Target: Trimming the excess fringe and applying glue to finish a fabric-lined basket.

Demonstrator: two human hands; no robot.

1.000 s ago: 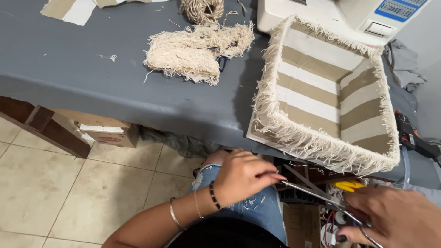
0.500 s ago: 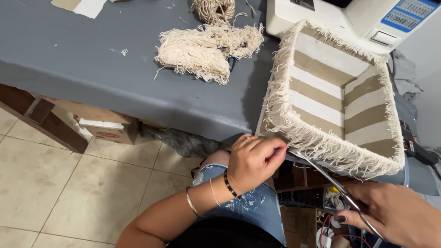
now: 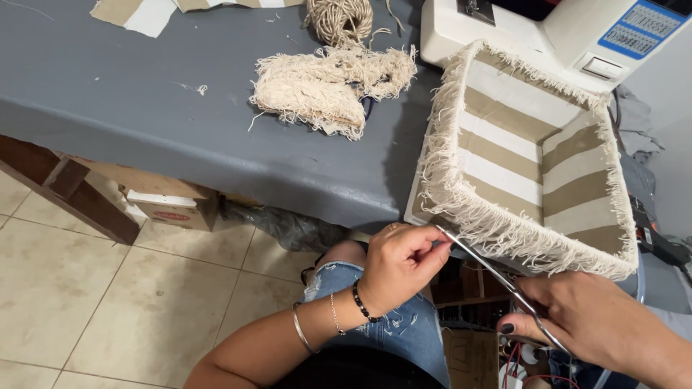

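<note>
A square fabric basket (image 3: 577, 194) with beige and white stripes and a cream fringe along its rim sits on the edge of the grey table (image 3: 180, 137). My left hand (image 3: 400, 263) pinches the fringe at the basket's near left corner. My right hand (image 3: 602, 324) holds metal scissors (image 3: 497, 277), whose blades point up-left at that same corner, close to my left fingers.
A loose bundle of cream fringe trim (image 3: 331, 86) and a ball of twine (image 3: 339, 18) lie on the table. A white sewing machine (image 3: 548, 36) stands behind the basket. A cardboard box (image 3: 169, 205) sits under the table on the tiled floor (image 3: 72, 302).
Both hands have risen from my lap toward the basket. My left hand now grips the corner fringe and the scissor tips have reached it.
</note>
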